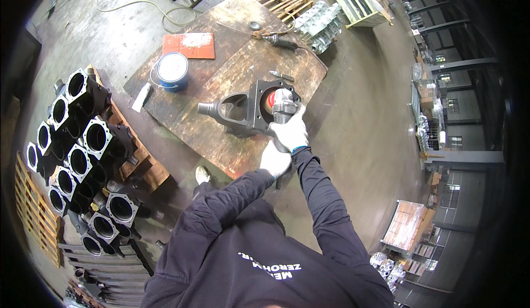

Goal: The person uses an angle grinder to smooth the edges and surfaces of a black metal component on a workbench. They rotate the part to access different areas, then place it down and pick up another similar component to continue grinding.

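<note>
Grinding inside the black casting (243, 108)
Right hand (291, 131) clamped on grinder (282, 108), left hand (274, 160) clamped on its rear; best kept square on the rusty surface (221, 142).

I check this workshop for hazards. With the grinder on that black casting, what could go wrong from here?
The black casting lies loose on the rusty plate, no clamp visible, so it might shift. The right hand holds the grinder close to its head; the left hand grips behind it. The cable across the floor could trip someone.
</note>
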Demonstrator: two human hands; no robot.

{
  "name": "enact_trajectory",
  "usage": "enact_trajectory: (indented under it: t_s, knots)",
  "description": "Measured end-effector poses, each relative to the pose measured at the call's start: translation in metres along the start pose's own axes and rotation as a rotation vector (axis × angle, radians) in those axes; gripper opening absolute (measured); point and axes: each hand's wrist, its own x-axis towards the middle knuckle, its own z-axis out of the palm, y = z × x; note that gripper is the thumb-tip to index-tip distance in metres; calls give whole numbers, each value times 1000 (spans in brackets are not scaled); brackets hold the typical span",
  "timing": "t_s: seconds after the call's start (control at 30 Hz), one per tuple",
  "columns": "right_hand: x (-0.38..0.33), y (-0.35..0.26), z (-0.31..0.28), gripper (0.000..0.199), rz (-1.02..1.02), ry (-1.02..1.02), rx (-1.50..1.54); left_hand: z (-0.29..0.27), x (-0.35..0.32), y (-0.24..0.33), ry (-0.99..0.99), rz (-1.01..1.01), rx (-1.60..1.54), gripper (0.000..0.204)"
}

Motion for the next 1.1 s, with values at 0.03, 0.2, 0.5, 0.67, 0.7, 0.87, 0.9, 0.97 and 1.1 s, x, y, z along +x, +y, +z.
enact_trajectory:
  t_s: [0.03,0.2,0.5,0.67,0.7,0.87,0.9,0.97,1.1]
  knots:
    - [-1,0,0,102,-33,4,20,1,1,-2,-27,20,6,49]
    - [-7,-2,-4,101,10,9,58,3,-2,-7,-40,71,-17,50]
    - [-6,2,-12,104,58,-17,52,10,-1,-12,-47,15,-67,54]
    - [-9,15,-7,103,35,40,65,15,-2,-25,-51,11,87,64]
    - [-10,18,-7,102,45,50,90,15,-3,-26,-51,-22,111,65]
    - [-11,22,-6,100,-15,39,90,16,-6,-22,-44,-63,105,66]
    - [-10,22,-6,100,8,49,71,17,-6,-21,-35,-80,40,64]
    - [-10,23,-6,100,-38,59,85,18,-7,-20,-39,-48,89,62]
    - [-10,27,-7,103,24,78,73,19,-10,-14,-32,-57,100,60]
